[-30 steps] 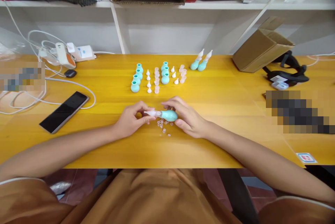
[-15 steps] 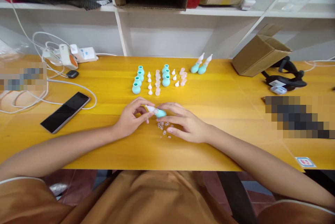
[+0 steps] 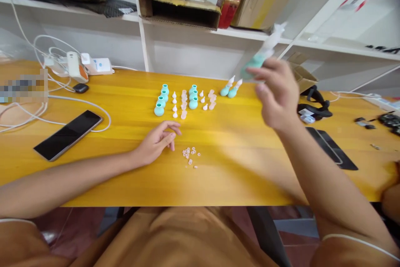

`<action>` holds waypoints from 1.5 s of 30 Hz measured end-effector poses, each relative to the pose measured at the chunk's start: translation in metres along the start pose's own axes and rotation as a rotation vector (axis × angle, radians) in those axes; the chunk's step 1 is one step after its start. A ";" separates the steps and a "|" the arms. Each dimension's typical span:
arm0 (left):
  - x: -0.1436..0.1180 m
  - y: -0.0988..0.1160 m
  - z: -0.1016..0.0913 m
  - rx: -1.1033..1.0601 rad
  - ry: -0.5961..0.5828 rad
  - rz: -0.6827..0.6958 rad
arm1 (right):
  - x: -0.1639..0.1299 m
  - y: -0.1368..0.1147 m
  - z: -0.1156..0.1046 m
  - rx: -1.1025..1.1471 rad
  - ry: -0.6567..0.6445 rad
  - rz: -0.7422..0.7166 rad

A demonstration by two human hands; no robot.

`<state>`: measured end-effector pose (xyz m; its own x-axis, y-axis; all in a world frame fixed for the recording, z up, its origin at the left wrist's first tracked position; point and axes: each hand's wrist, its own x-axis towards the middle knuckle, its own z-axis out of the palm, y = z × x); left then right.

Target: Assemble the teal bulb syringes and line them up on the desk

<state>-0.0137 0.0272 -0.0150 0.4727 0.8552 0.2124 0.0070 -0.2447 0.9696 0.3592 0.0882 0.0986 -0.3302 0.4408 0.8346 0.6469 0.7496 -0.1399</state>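
My right hand [image 3: 276, 96] is raised on the right, its fingers closed on a teal-bulbed nasal aspirator [image 3: 262, 52] with a pale translucent tip pointing up; both are smeared by motion. My left hand [image 3: 158, 140] rests on the table with loosely bent fingers apart and nothing in them. Small clear rings [image 3: 189, 152] lie scattered just right of it. Beyond it stand rows of teal bulbs [image 3: 159, 109], white cone tips [image 3: 175, 108] and pale pink clear connectors [image 3: 183, 106]. Two assembled aspirators [image 3: 232, 91] lean upright at the back, left of my right hand.
A phone [image 3: 68, 135] and white cables with chargers [image 3: 96, 65] lie on the left. To the right are a cardboard box [image 3: 301, 76], a black strap device [image 3: 315, 106] and a dark flat object [image 3: 331, 148]. Shelves with cartons [image 3: 179, 11] rise behind the table.
My right hand has lifted the aspirator up and to the right, away from my left hand. My left hand has let go of it and stayed low. The view has turned slightly right.
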 end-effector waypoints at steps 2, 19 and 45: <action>0.000 -0.001 0.000 0.006 -0.014 0.005 | 0.011 0.056 -0.011 -0.039 0.123 0.024; -0.001 -0.001 0.001 0.015 -0.076 -0.024 | -0.122 0.215 0.073 -0.131 -0.065 0.604; -0.001 0.002 0.001 0.054 -0.104 -0.035 | -0.110 0.191 0.073 -0.205 -0.142 0.554</action>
<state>-0.0131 0.0250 -0.0133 0.5605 0.8121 0.1625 0.0707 -0.2424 0.9676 0.4693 0.2192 -0.0583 0.0137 0.8104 0.5857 0.8633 0.2860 -0.4159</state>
